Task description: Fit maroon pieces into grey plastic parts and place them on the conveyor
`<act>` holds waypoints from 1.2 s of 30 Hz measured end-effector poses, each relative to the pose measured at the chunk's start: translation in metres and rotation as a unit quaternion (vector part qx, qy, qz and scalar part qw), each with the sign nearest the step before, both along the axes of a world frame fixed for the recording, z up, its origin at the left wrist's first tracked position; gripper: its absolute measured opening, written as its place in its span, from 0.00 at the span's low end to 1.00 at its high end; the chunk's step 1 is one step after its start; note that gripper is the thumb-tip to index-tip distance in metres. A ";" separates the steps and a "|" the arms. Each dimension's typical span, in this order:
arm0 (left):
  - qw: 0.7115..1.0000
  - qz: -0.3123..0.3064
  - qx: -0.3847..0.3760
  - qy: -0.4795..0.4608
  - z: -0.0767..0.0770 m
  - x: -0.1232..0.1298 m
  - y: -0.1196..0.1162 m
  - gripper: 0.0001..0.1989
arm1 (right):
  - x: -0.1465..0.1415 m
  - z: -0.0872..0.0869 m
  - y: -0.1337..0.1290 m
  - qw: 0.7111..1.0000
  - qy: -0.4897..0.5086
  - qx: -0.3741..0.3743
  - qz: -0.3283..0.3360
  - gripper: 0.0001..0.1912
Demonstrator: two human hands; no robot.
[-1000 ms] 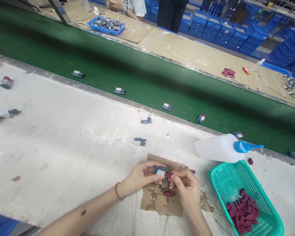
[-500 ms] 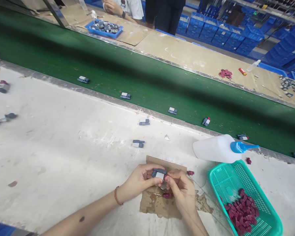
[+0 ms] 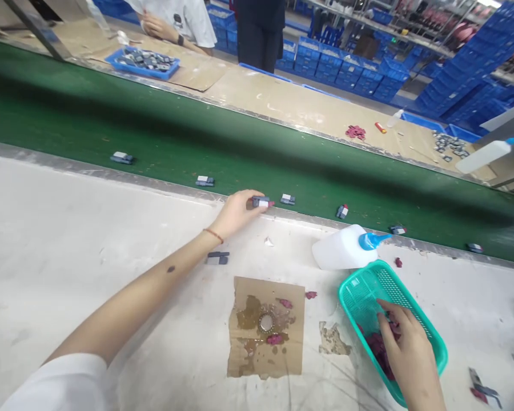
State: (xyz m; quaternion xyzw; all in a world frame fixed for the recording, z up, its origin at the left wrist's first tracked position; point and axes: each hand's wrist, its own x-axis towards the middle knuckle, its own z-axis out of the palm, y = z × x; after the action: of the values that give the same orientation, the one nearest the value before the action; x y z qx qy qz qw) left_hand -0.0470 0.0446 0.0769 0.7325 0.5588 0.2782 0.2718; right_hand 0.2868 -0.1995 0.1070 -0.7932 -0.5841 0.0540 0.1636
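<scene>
A grey-blue part with a white face and a dark red end (image 3: 262, 202) is pinched in my left hand (image 3: 236, 216), at the near edge of the green belt (image 3: 175, 131). My right hand (image 3: 411, 348) reaches into the green basket (image 3: 439, 342), over the dark red pieces (image 3: 379, 351). Its thumb and forefinger are apart at the pieces; whether they touch one is unclear. Brown cardboard (image 3: 291, 359) with wet stains lies on the white table, bearing a bottle cap (image 3: 266, 322) and two dark red pieces (image 3: 274, 339). Another grey-blue part (image 3: 218, 258) lies below my left wrist.
A white glue bottle with a blue tip (image 3: 340, 248) lies behind the basket. Several grey-blue parts (image 3: 205, 181) sit on the belt. Across it are a blue tray of parts (image 3: 143, 64) and two people (image 3: 261, 34). More parts (image 3: 485, 388) lie at the right.
My hands have separated. The left has carried the assembled part up to the belt edge; the right has let go and moved into the basket. The view has shifted.
</scene>
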 end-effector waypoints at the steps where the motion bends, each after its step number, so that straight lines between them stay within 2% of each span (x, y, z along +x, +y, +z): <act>1: 1.000 0.004 0.010 0.015 -0.004 0.005 0.013 0.14 | 0.011 -0.004 -0.005 1.000 -0.023 -0.019 0.002 0.17; 3: 0.999 0.010 0.031 0.036 -0.009 0.015 0.031 0.16 | 0.022 -0.010 -0.014 0.998 -0.033 -0.049 0.024 0.16; 5: 0.996 -0.018 0.067 0.050 -0.012 0.028 0.037 0.19 | 0.022 -0.012 -0.020 0.996 -0.007 -0.069 0.056 0.15; 7: 0.990 -0.088 0.093 0.061 -0.013 0.043 0.039 0.21 | 0.014 -0.009 -0.020 0.991 0.041 -0.092 0.087 0.14; 10: 0.980 -0.175 0.078 0.051 -0.015 0.067 0.039 0.18 | -0.001 0.001 -0.013 0.976 0.124 -0.140 0.110 0.14; 13: 0.982 -0.178 0.052 0.026 -0.016 0.087 0.042 0.12 | -0.009 0.007 -0.005 0.969 0.163 -0.149 0.110 0.13; 17: 0.988 -0.146 0.018 -0.037 -0.012 0.095 0.039 0.08 | -0.007 0.004 -0.004 0.974 0.178 -0.106 0.088 0.10; 20: 0.988 -0.117 -0.022 -0.098 -0.007 0.086 0.019 0.10 | -0.006 0.001 -0.008 0.969 0.234 -0.074 0.033 0.12; 22: 0.979 -0.105 -0.065 -0.160 -0.001 0.074 -0.002 0.12 | -0.009 0.000 -0.010 0.952 0.305 -0.036 -0.011 0.17; 23: 0.970 -0.102 -0.094 -0.201 0.002 0.066 -0.015 0.13 | -0.012 0.000 -0.010 0.940 0.340 -0.018 -0.030 0.19; 25: 0.915 -0.088 -0.204 -0.335 0.009 0.051 -0.043 0.17 | -0.019 0.000 -0.009 0.917 0.397 0.006 -0.052 0.20; 28: 0.856 -0.071 -0.323 -0.396 0.017 0.030 -0.082 0.20 | -0.034 -0.002 -0.003 0.882 0.468 0.023 -0.049 0.16; 33: 0.808 -0.035 -0.395 -0.435 0.019 0.008 -0.127 0.17 | -0.074 -0.011 0.014 0.807 0.590 0.024 -0.005 0.13; 34: 0.804 -0.028 -0.399 -0.441 0.018 0.005 -0.134 0.18 | -0.084 -0.013 0.017 0.802 0.597 0.015 0.006 0.13; 36: 0.800 -0.014 -0.400 -0.447 0.015 0.000 -0.144 0.18 | -0.102 -0.015 0.021 0.815 0.578 -0.004 0.027 0.15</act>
State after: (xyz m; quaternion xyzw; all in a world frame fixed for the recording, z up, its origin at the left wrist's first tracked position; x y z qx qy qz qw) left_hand -0.0467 -0.0992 0.0921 0.3613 0.4264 0.3225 0.7640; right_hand 0.1852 -0.1784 0.0916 -0.6004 -0.4029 0.5094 0.4665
